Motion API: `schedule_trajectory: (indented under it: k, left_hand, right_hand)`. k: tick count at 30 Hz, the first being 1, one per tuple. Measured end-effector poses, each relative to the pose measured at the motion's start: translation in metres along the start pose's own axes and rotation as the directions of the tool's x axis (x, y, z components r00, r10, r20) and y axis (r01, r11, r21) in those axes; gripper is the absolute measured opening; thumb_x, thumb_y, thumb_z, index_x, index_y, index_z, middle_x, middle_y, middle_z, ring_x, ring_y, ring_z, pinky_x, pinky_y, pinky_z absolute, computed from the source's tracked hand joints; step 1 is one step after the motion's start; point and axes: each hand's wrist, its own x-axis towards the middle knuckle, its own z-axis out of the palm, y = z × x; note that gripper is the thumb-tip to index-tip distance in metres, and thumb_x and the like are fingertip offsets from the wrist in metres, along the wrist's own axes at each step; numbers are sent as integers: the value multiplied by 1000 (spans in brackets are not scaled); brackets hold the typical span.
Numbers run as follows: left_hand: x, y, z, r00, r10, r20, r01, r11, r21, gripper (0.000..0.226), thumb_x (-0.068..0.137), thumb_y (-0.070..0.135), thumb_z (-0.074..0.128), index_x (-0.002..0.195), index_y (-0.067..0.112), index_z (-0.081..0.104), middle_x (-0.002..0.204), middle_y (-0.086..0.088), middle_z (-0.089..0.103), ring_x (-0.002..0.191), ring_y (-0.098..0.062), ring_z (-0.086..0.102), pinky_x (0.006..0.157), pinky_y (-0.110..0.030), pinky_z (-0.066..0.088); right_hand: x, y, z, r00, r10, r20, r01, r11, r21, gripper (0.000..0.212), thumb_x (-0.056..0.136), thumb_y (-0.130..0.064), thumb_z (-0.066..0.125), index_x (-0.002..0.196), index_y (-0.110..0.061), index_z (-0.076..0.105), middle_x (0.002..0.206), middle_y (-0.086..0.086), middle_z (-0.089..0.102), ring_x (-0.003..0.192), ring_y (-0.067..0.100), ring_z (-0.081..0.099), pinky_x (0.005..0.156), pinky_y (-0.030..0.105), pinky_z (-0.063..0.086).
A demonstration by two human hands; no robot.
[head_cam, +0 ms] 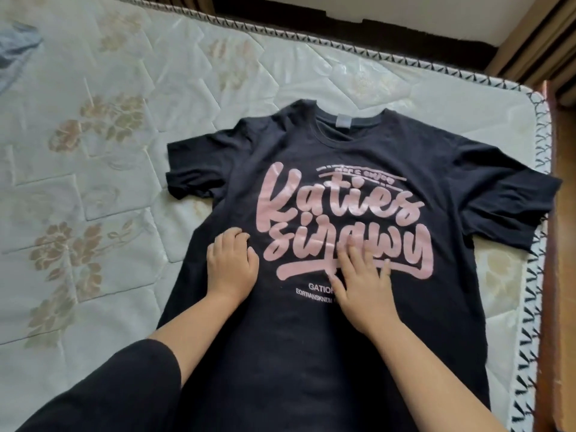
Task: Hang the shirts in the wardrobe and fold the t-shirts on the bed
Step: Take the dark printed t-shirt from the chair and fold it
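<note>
Black t-shirt (327, 194) reads "Katies" in pink script; below, "GATIO" in white.

Soft, even daylight, faint shadows; the right hand (363, 282) looks motion-blurred, and the wide lens bends the edges.

One black t-shirt (311, 151), one left hand (232, 265), one right hand (363, 285), one mattress (124, 182) and one grey cloth (15, 48).

I recorded a black t-shirt (311, 353) with pink script lettering (339, 210) and small white print beneath, and a pale grey neck label (343, 121). The quilted off-white mattress (124, 73) showed tan floral motifs and black-and-white triangle edging (541, 120).
</note>
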Motion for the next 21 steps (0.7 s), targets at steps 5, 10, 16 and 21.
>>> schedule_trajectory:
  k: [5,10,16,21]
  left_hand:
    - [39,-25,9,982,168,84,-173,983,55,61,80,29,32,128,-3,52,139,-20,48,129,-35,45,104,-53,28]
    - [42,-31,19,985,154,79,-161,983,88,66,80,33,34,138,4,43,147,-12,39,136,-27,36,107,-49,19]
    - [41,-34,27,990,134,47,-138,986,98,66,79,34,37,141,10,37,150,-8,35,138,-20,26,108,-53,17]
    - [41,-35,29,993,116,37,-119,990,75,67,79,35,38,142,12,31,153,-6,29,140,-19,23,112,-46,14]
  right_hand:
    - [44,-33,-23,995,-93,22,93,996,-3,63,101,-44,21,149,-24,-14,156,-6,-21,144,19,-20,116,47,-2]
    - [99,-53,-13,996,-89,-13,89,996,-22,68,93,-54,9,150,-23,-8,157,-4,-20,144,20,-20,114,53,-6]
    - [164,-78,-15,989,-121,-86,110,986,-123,74,85,-58,-4,151,-23,-5,158,-3,-15,144,27,-15,112,58,-2]
    - [215,-115,-22,981,-149,-127,140,987,-73,68,97,-53,22,151,-19,-1,159,-1,-11,144,32,-13,112,57,-2]
